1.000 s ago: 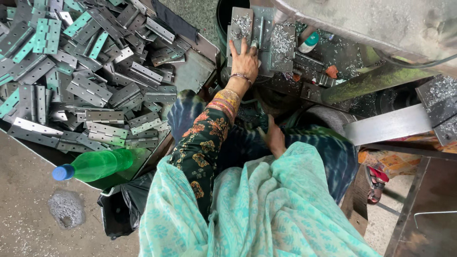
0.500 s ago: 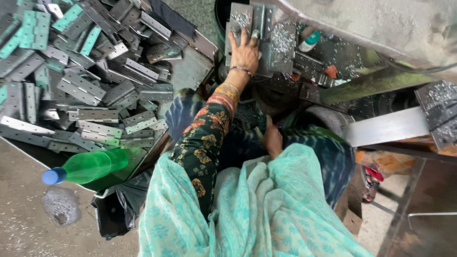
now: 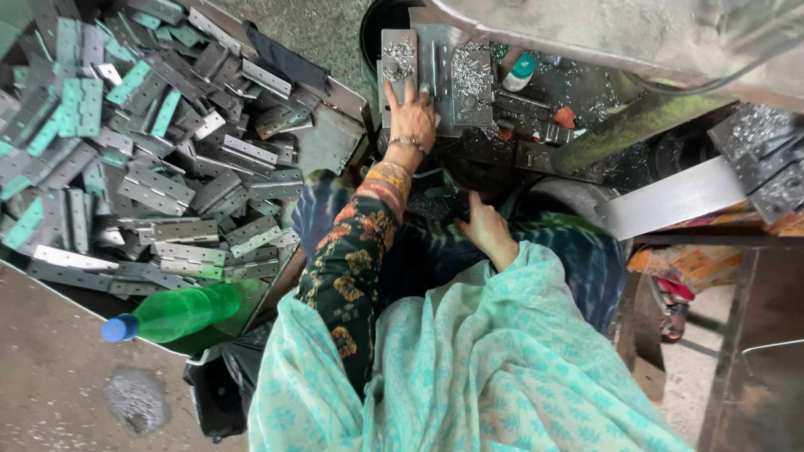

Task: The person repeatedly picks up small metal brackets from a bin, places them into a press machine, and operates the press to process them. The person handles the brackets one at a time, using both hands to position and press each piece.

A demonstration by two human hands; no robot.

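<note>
Pressing flat on a grey metal plate (image 3: 400, 60) atop the machine bed: left hand (image 3: 413, 117), fingers spread, gripping nothing | right hand (image 3: 487, 234) loosely curled, empty, in lap | hinge pile (image 3: 142, 151) left | green bottle (image 3: 172, 314) nearby

The left hand (image 3: 412, 117) lies flat on a metal plate (image 3: 435, 63); its fingertips and palm cover the plate's lower part, so what lies beneath cannot be determined. The right hand (image 3: 488, 233) is partly concealed by a turquoise shawl (image 3: 469, 368); its palm and grip are not visible. The pile of metal hinges (image 3: 142, 159) is cut off by the top and left edges. The green bottle (image 3: 172, 314) hides the hinges beneath it. The small capped bottle (image 3: 519, 71) is too small to identify. The red sandal (image 3: 670, 301) is partly hidden behind the desk frame (image 3: 745, 276).
</note>
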